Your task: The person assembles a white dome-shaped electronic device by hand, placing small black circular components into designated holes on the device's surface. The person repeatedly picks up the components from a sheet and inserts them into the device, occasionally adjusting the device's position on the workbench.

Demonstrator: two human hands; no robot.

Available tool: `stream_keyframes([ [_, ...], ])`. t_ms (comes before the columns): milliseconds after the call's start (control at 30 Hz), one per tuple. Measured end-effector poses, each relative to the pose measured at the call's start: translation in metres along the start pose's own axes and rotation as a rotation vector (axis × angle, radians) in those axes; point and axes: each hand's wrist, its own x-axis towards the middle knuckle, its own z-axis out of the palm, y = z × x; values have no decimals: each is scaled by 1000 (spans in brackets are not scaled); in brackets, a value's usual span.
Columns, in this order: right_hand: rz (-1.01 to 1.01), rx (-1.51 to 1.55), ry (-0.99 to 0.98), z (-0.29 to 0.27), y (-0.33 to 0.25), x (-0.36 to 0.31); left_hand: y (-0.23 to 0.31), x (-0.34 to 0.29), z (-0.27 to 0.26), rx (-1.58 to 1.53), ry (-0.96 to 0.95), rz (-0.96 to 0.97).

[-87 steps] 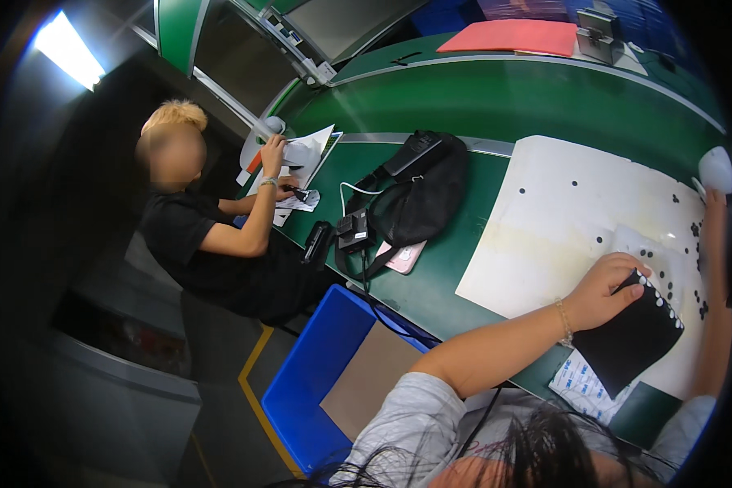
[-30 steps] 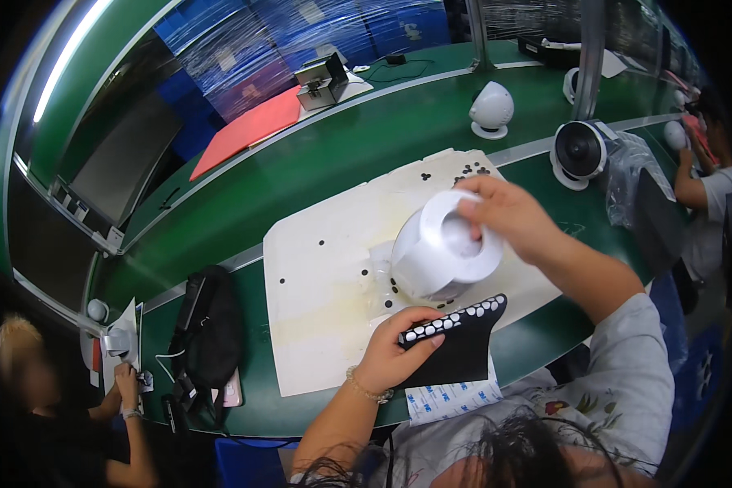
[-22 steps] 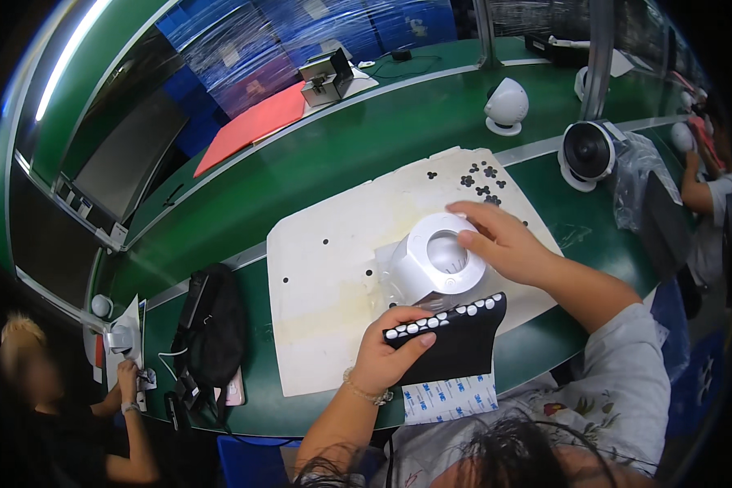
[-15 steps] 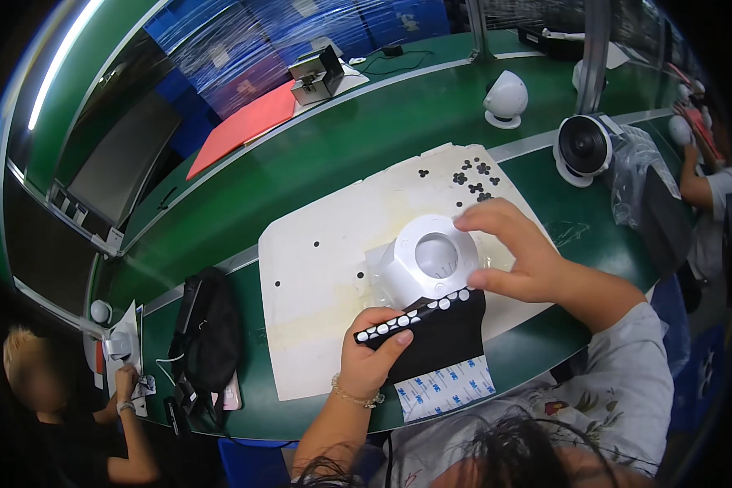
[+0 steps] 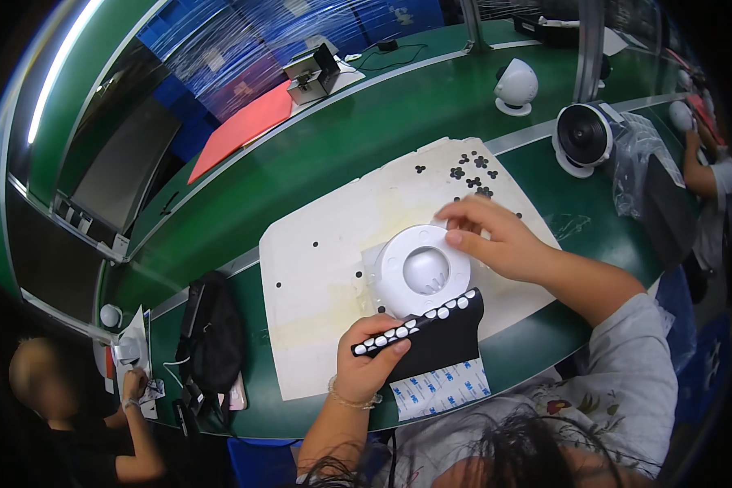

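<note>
My left hand (image 5: 366, 362) is closed round a folded black sheet of round sticker pads (image 5: 435, 346). White dots line its folded upper edge, and a printed white backing hangs below. Just beyond this edge is a white plastic housing (image 5: 392, 275) with a flat ring around a round opening, resting on clear plastic. My right hand (image 5: 500, 244) pinches the ring's upper right rim between thumb and fingers, its fingertips slightly blurred. Whether a small pad is also between them is hidden. Under the housing lies a cream board (image 5: 317, 325).
Black dots (image 5: 484, 192) cluster at the board's far right. A black bag (image 5: 213, 329) lies to the left. White round devices (image 5: 516, 85) stand at the back; one with a black face (image 5: 584, 137) is beside plastic wrapping (image 5: 638, 163). Another person (image 5: 81, 415) sits at far left.
The housing has turned, its ring shifting slightly left and down. My right hand has brought its spread fingers and thumb closer together near the ring's upper right rim. My left hand keeps its hold.
</note>
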Motion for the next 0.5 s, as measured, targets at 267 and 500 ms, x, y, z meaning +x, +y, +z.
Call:
stream_keyframes([
  [267,-522,-248,-258,20,-36,-20,-1,3,2,117,-77,97],
  [500,-509,-247,-198,25,-27,-23,1,2,4,181,-61,114],
])
